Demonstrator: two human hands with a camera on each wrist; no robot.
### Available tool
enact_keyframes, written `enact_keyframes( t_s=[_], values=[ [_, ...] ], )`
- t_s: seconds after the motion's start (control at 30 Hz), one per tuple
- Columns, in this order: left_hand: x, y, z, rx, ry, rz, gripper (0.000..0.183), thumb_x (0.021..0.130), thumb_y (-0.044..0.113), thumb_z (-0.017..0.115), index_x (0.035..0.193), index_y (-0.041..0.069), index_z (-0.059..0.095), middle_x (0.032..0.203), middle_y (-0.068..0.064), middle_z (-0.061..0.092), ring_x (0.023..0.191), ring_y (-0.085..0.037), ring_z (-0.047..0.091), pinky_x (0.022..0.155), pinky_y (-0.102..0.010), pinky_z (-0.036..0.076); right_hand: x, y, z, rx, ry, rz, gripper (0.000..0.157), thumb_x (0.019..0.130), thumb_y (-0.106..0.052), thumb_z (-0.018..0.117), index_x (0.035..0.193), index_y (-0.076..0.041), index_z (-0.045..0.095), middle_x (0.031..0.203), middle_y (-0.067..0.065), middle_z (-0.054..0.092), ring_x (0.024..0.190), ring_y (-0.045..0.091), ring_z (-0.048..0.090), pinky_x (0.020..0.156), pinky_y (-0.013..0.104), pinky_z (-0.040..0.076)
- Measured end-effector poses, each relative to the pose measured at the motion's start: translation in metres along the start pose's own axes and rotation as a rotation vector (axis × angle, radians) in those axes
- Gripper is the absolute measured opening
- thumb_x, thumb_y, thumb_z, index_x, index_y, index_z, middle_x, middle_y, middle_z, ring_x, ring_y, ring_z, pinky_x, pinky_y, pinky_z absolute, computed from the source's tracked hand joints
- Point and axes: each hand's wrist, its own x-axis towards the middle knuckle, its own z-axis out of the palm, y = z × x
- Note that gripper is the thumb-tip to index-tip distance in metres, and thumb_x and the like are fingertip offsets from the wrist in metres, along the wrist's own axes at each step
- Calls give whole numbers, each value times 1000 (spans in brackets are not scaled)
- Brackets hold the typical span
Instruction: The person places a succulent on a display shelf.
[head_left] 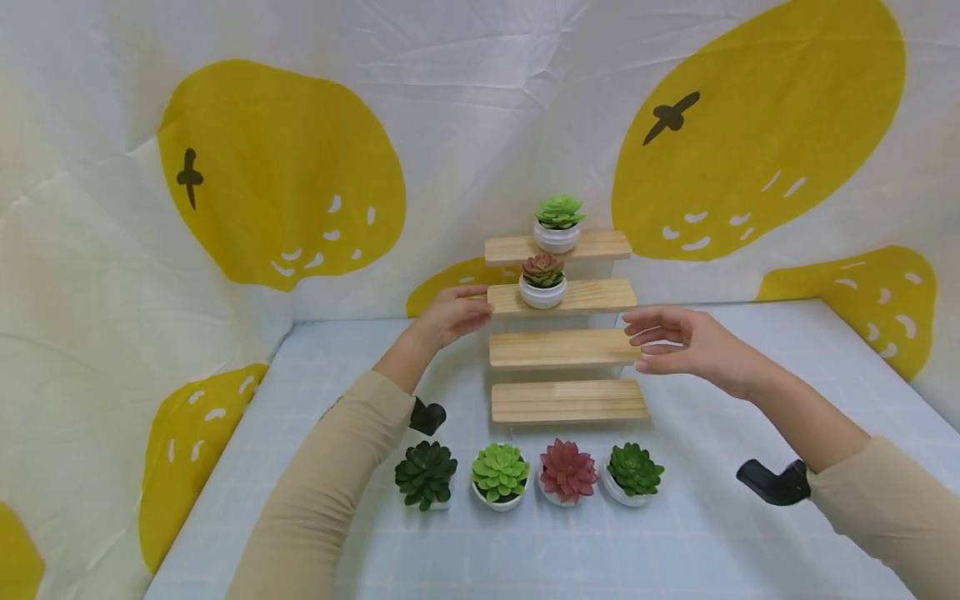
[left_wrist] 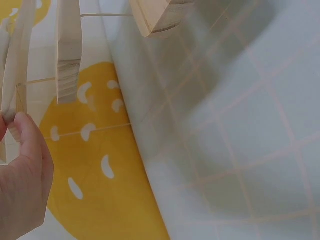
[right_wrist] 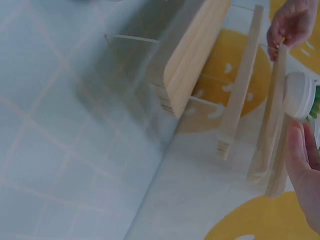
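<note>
A four-step wooden plant stand (head_left: 566, 402) has steps rising toward the back. My left hand (head_left: 452, 317) pinches the left end of its second step from the top (head_left: 600, 297); in the left wrist view thumb and finger (left_wrist: 31, 135) meet at the wood's end. A white pot with a reddish-green succulent (head_left: 542, 281) stands on that step. On the top step is a white pot with a light green succulent (head_left: 557, 223). My right hand (head_left: 686, 346) is beside the stand's right side, holding nothing, with fingers spread loosely near the step ends.
In front of the stand, a row of potted succulents sits on the pale checked tabletop (head_left: 712, 550): dark green (head_left: 426, 475), light green (head_left: 500, 473), red (head_left: 567, 472) and green (head_left: 634, 471). A white cloth with yellow fruit shapes (head_left: 480, 100) hangs behind. Black camera mounts (head_left: 776, 483) project from the wrists.
</note>
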Motion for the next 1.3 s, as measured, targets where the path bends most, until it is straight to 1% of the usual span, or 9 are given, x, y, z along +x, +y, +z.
enact_keyframes(
  t_s=[0.17, 0.33, 0.5, 0.6, 0.77, 0.87, 0.93, 1.13, 1.3],
  values=[
    [0, 0, 0, -1, -1, 6, 49, 87, -9, 56, 134, -1, 47, 121, -18, 53, 83, -18, 56, 98, -35, 43, -19, 11, 1, -23, -14, -9, 54, 84, -9, 69, 131, 1, 44, 122, 16, 52, 106, 12, 55, 85, 24, 50],
    [-1, 0, 1, -9, -4, 11, 49, 86, -10, 56, 134, -2, 47, 116, -16, 54, 77, -15, 56, 98, -34, 43, -37, 29, 5, -2, -47, 2, 53, 84, -7, 68, 131, -1, 45, 122, 12, 54, 107, 12, 56, 87, 26, 50],
    [-2, 1, 1, -8, -3, 11, 49, 87, -10, 56, 134, -2, 46, 115, -16, 53, 78, -15, 56, 99, -34, 42, -49, 47, 12, 63, -83, -5, 53, 84, -2, 67, 132, 1, 44, 125, 23, 50, 109, 12, 54, 87, 26, 50],
    [-2, 1, 1, -7, -4, 8, 50, 87, -10, 55, 135, -2, 46, 118, -17, 53, 81, -16, 56, 98, -34, 42, -54, 55, 16, 94, -114, -10, 55, 84, 0, 66, 133, 5, 41, 126, 23, 48, 110, 12, 54, 86, 27, 50],
    [-1, 1, 1, -4, 0, 3, 50, 87, -9, 56, 135, 0, 46, 124, -18, 52, 88, -19, 55, 81, -24, 51, -59, 67, 21, 169, -195, -39, 58, 85, 4, 62, 135, 9, 34, 129, 19, 47, 115, 16, 51, 91, 27, 47],
    [0, 0, 1, 0, 2, 0, 50, 87, -9, 56, 134, 0, 47, 127, -19, 51, 92, -20, 55, 70, -19, 51, -61, 73, 26, 210, -241, -53, 59, 84, 7, 61, 136, 11, 32, 132, 19, 45, 117, 19, 49, 95, 23, 44],
    [1, 0, 0, 2, -1, -2, 50, 87, -9, 56, 135, 0, 48, 129, -19, 50, 95, -21, 54, 73, -20, 51, -62, 77, 29, 217, -266, -46, 61, 84, 6, 63, 136, 11, 32, 133, 19, 44, 117, 19, 48, 96, 20, 42],
    [2, 0, 0, 7, -2, -3, 50, 87, -9, 56, 135, 0, 47, 131, -19, 49, 103, -25, 53, 96, -31, 44, -64, 86, 37, 215, -316, -12, 66, 82, 3, 66, 137, 10, 31, 133, 27, 40, 116, 13, 48, 97, 21, 42],
    [2, 0, 0, 10, -2, 2, 50, 87, -9, 57, 134, 1, 48, 129, -20, 50, 97, -23, 55, 97, -33, 44, -63, 91, 44, 150, -347, -5, 68, 80, -2, 70, 138, 6, 34, 136, 31, 35, 114, 5, 46, 96, 18, 41]
  ],
)
